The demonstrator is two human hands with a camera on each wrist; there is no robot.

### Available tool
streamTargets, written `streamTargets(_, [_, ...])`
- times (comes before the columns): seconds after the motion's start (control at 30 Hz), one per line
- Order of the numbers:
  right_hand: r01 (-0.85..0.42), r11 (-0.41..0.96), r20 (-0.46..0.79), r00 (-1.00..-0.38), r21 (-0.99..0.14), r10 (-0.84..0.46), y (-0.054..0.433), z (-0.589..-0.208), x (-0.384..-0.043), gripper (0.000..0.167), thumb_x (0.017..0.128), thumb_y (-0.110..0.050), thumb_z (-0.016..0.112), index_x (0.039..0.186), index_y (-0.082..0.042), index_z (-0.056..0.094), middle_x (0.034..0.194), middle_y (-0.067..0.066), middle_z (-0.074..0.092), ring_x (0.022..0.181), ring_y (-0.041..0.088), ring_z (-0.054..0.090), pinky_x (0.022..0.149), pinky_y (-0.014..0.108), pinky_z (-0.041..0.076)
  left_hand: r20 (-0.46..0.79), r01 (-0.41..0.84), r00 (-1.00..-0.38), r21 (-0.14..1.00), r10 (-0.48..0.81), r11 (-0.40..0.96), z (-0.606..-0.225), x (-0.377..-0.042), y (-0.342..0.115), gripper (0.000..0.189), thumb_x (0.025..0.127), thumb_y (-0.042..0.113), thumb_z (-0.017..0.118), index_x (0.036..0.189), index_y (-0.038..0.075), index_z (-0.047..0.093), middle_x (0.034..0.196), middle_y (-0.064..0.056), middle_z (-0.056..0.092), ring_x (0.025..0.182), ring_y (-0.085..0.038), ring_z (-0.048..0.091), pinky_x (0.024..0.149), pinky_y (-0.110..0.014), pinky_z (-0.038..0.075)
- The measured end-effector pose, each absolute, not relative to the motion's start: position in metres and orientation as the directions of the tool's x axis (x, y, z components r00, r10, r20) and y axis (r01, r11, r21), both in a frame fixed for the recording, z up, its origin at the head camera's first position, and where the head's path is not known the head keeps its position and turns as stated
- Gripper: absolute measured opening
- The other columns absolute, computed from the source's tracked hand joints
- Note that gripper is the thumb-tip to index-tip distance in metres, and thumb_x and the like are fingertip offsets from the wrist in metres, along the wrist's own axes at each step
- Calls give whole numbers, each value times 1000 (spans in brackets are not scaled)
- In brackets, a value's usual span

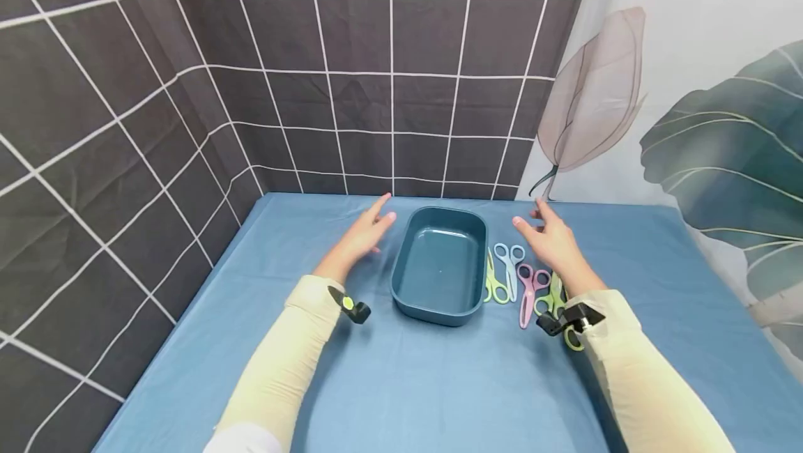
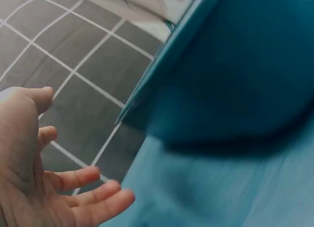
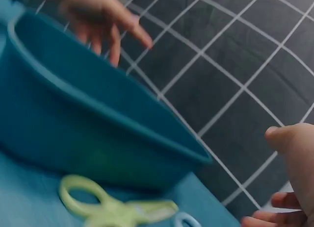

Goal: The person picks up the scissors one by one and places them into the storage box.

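A dark teal rectangular basin stands on the blue cloth. My left hand hovers off its left side, fingers spread and touching nothing; in the left wrist view that hand is apart from the basin wall. To the basin's right lie light green scissors, pale blue scissors, pink scissors and more green scissors, partly hidden by my right wrist. Above and beyond them my right hand holds nothing, its fingers extended. Green scissors lie beside the basin in the right wrist view.
A blue cloth covers the table. Dark grey curtain with white grid lines hangs behind and on the left. A white curtain with leaf prints hangs at the right. Each sleeve carries a black wrist camera.
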State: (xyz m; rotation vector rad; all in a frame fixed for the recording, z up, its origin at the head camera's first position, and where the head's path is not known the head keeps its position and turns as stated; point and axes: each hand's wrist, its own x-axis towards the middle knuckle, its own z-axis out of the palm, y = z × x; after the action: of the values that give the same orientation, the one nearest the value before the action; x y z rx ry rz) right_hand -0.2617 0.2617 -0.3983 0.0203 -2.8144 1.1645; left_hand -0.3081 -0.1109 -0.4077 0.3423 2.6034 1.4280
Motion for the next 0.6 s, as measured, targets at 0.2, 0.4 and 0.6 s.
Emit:
streamTargets(0.2, [75, 340, -97, -994, -938, -50, 234, -418, -254, 72, 104, -28, 56, 159, 0, 19, 137, 34, 50, 92, 28, 71, 84, 40, 62, -176, -89, -947, 947, 270, 308, -425, -305, -96, 59, 105, 26, 57, 158, 23, 32, 118, -20, 54, 81, -25, 59, 56, -39, 61])
streamTargets(0.4, [216, 61, -222, -969, -974, -107, 216, -432, -249, 68, 102, -12, 58, 158, -2, 22, 111, 15, 54, 74, 12, 66, 69, 28, 63, -227, -153, -939, 948, 259, 278, -435, -306, -93, 53, 99, 16, 65, 149, 14, 47, 109, -13, 61, 77, -19, 61, 50, -29, 56])
streamTargets(0.6, [237, -9, -234, -966, -972, -112, 214, -435, -245, 64, 101, -5, 57, 157, 0, 27, 90, 4, 58, 67, 10, 63, 63, 25, 62, -263, -213, -930, 955, 256, 208, -439, -306, -90, 48, 98, 10, 66, 144, 10, 54, 96, -7, 61, 65, -13, 56, 45, -23, 52])
